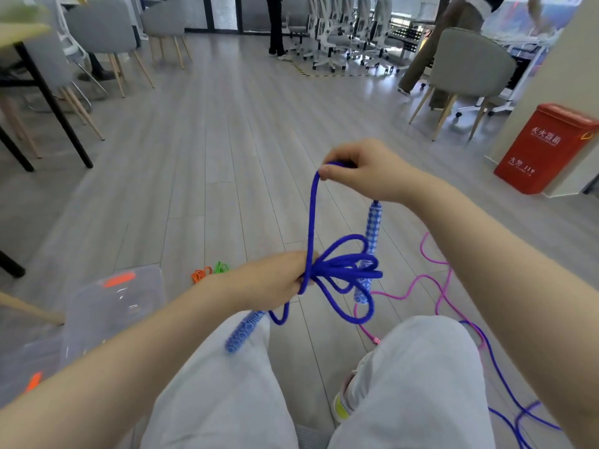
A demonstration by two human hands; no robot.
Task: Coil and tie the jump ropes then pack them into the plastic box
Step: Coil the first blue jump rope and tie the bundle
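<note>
Left hand (275,283) has its fingers curled tight round a bunch of blue rope (343,270) loops, gripping them at the middle so the loops fan out to the right. Right hand (366,170) is raised above and beyond it, fingers curled, thumb and forefinger pinching a single strand of the same rope that runs down taut to the left fist. One patterned blue handle (372,228) hangs down below the right hand, behind the loops; the other handle (243,332) sticks out under the left hand, lying against the left knee. The bundle is held in the air over the person's lap, above the floor (210,157). Loops are uneven, some drooping lower. Pink rope (434,286) lies loose on the floor to the right, with another purple-blue rope (505,384) trailing by the right leg. Clear plastic box (110,312) with orange clips sits on the floor at left, near the left forearm. Small orange and green ropes (209,272) lie just beyond the box. Red bin (547,147) far right.
</note>
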